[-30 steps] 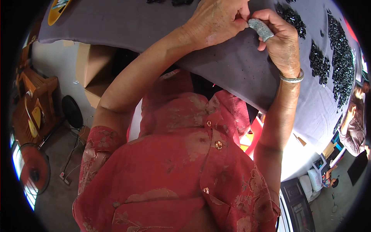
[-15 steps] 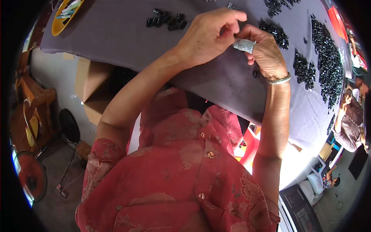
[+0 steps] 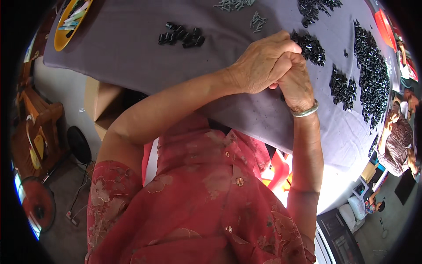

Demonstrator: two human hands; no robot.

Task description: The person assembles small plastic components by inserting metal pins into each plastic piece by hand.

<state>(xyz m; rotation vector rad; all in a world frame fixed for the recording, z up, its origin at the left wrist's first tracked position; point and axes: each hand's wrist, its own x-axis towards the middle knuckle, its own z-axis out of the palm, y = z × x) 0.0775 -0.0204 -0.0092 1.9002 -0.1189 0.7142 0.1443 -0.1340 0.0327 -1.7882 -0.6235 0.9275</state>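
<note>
My left hand [image 3: 263,64] is curled closed and pressed against my right hand [image 3: 295,86] above the cloth-covered table. The right fingers are bent in as well, and a bracelet [image 3: 305,111] circles that wrist. Whatever lies between the fingers is hidden. Just beyond the hands is a heap of small black parts [image 3: 311,49]. A few grey screws [image 3: 258,22] lie past the knuckles, and more screws [image 3: 233,4] sit at the far edge of view. To the left rests a loose group of black pieces [image 3: 181,36].
More black parts spread over the right side in a long heap [image 3: 372,75] and a smaller pile [image 3: 343,90]. A yellow tray [image 3: 60,43] with pens or similar sticks stands far left. A cardboard box [image 3: 97,99] is below the table edge. Other people sit at the far right.
My hands have come together, the left moving right and down over the right one. The speckled wrap seen on my right thumb is now hidden. More screws show at the far side.
</note>
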